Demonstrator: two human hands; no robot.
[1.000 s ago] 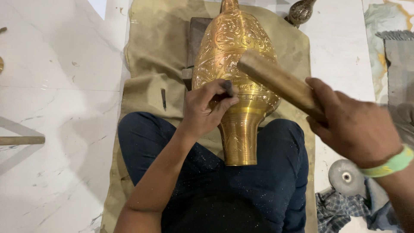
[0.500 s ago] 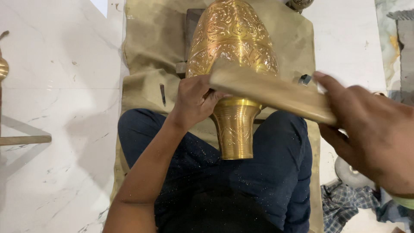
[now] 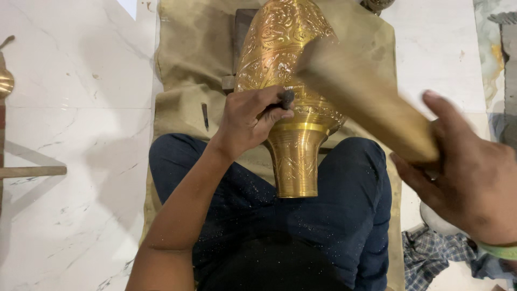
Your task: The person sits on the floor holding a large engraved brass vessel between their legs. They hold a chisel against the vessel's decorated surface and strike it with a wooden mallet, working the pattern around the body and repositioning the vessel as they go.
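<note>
Now the left hand (image 3: 249,123) grips a small dark punch (image 3: 286,99) pressed against the engraved brass vase (image 3: 285,81), near its neck. That vase lies across the person's lap, on tan cloth (image 3: 183,64). Right hand (image 3: 468,183) is clenched around a blurred wooden mallet (image 3: 366,97) above the vase's right side.

likely a metalcraft workshop: engraved brass vase (image 3: 285,70), wooden mallet (image 3: 366,99), floor cloth (image 3: 183,97).

Left hand (image 3: 249,125) sits far from the body, forearm stretched forward, fingers curled tight in a pinching grip. Right hand (image 3: 467,180) hangs near right, raised, fingers wrapped closed, blurred.
</note>
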